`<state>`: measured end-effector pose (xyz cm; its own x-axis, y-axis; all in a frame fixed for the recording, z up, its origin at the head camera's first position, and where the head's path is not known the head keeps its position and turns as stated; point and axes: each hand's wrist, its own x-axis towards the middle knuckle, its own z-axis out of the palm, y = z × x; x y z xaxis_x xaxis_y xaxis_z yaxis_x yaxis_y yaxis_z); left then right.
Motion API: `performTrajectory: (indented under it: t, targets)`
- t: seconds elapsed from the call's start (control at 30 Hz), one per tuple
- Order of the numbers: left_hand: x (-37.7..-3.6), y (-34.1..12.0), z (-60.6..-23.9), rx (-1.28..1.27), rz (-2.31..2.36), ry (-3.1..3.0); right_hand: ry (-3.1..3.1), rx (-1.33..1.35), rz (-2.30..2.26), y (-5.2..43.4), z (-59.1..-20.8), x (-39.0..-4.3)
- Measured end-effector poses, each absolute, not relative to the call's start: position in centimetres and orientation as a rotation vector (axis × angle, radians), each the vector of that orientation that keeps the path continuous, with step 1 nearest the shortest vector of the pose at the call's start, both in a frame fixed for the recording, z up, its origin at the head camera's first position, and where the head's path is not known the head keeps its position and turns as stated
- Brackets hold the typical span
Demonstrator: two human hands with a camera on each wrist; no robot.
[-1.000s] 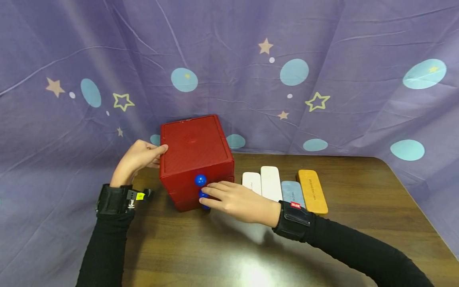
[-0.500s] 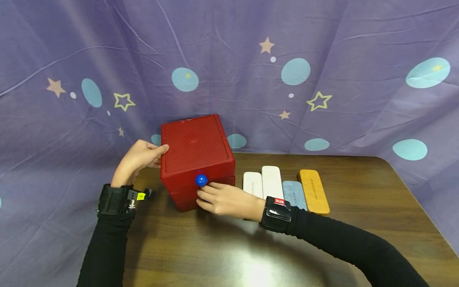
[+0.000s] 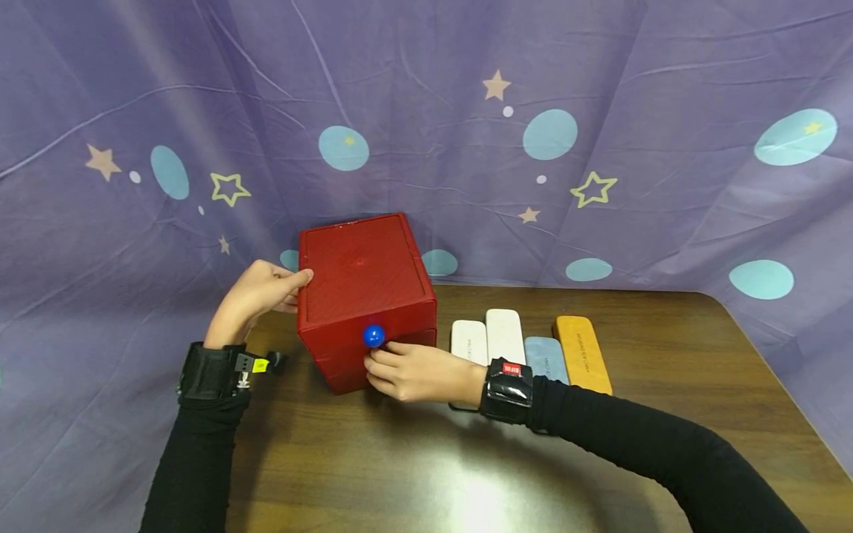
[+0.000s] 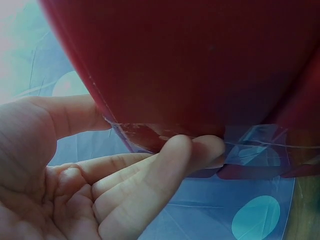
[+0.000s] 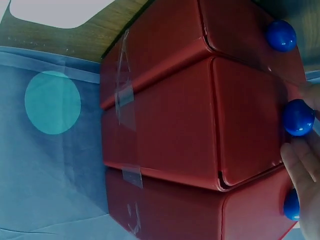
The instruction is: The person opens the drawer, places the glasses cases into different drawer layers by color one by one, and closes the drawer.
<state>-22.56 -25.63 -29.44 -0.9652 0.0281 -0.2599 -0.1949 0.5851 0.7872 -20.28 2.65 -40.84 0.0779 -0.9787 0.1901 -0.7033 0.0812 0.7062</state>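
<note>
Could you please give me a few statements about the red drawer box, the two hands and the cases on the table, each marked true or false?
1. The left hand holds the left edge of the red drawer box. True.
2. The right hand rests on the orange case. False: it is at the front of the box, its fingers at the blue knobs below the top blue knob.
3. Four flat cases lie in a row to the right of the box. True.
4. The box front carries a single knob. False: the right wrist view shows three.
5. The box sits on a glass table. False: the table is dark wood.
</note>
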Motion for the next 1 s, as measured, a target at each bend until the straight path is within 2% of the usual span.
performTrajectory:
  t: [1.0]
  targets:
    - [-23.0, -25.7, -29.3, -0.106, 1.246, 2.597, -1.606, 1.689, -0.576, 1.3, -41.1, -20.6]
